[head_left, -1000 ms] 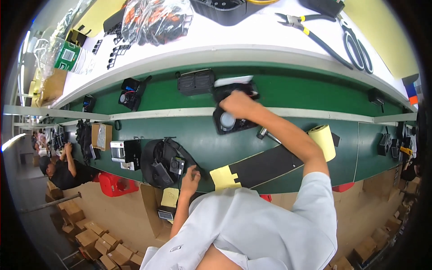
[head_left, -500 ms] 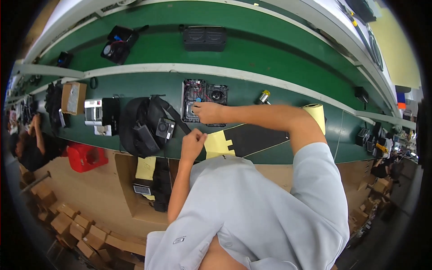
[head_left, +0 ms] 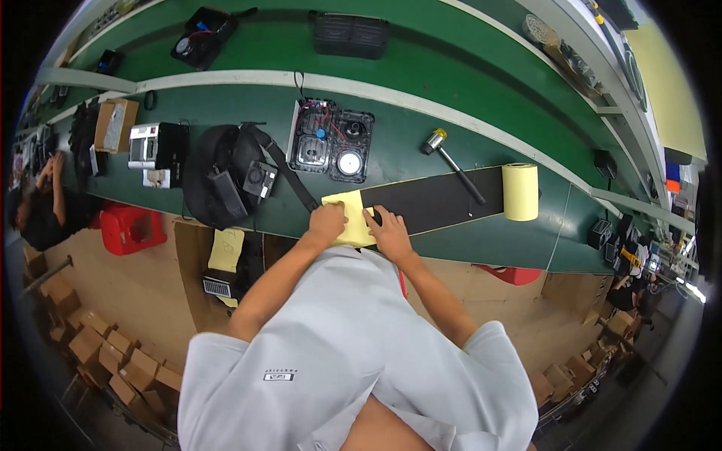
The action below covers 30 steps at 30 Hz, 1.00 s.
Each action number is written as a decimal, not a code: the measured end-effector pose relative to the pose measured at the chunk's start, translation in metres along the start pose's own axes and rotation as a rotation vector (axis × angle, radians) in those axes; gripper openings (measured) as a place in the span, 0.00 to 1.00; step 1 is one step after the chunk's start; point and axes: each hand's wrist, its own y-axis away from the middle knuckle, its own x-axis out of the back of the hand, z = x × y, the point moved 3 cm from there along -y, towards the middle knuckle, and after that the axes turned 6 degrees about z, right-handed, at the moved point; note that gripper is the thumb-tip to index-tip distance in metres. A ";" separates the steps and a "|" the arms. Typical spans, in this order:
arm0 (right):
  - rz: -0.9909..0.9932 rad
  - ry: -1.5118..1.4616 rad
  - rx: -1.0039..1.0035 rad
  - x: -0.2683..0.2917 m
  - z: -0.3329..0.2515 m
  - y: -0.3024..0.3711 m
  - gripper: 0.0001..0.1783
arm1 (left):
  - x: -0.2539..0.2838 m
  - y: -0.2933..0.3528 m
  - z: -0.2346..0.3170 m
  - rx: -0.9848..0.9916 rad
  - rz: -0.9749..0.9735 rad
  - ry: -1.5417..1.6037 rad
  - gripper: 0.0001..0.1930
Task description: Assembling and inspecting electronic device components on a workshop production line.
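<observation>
A long black strip (head_left: 432, 201) lies along the bench's front edge, with a yellow backing-paper end (head_left: 347, 204) at its left and a yellow roll (head_left: 520, 192) at its right. My left hand (head_left: 329, 223) is closed on the left edge of the yellow paper, fingers curled over it. My right hand (head_left: 389, 231) rests where yellow meets black, its thumb and fingers apart and touching the sheet. Across the strip lies a mallet (head_left: 457, 167) with a yellow and silver head and a dark handle. Beyond my hands sits an opened black speaker case (head_left: 331, 141) with wires inside.
A black bag (head_left: 214, 177) with a small boxy device (head_left: 259, 179) stands to the left, beside a silver and black machine (head_left: 156, 146). A black case (head_left: 350, 35) sits on the back shelf. On the floor side are a red stool (head_left: 129, 228) and several cardboard boxes (head_left: 139, 361).
My right hand has come back from the opened case to the yellow paper, beside my left hand. The mallet's handle and the whole roll now show. The view has shifted.
</observation>
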 end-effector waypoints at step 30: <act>-0.053 0.056 -0.658 0.051 0.027 -0.186 0.24 | 0.015 0.001 -0.002 -0.044 0.016 0.022 0.15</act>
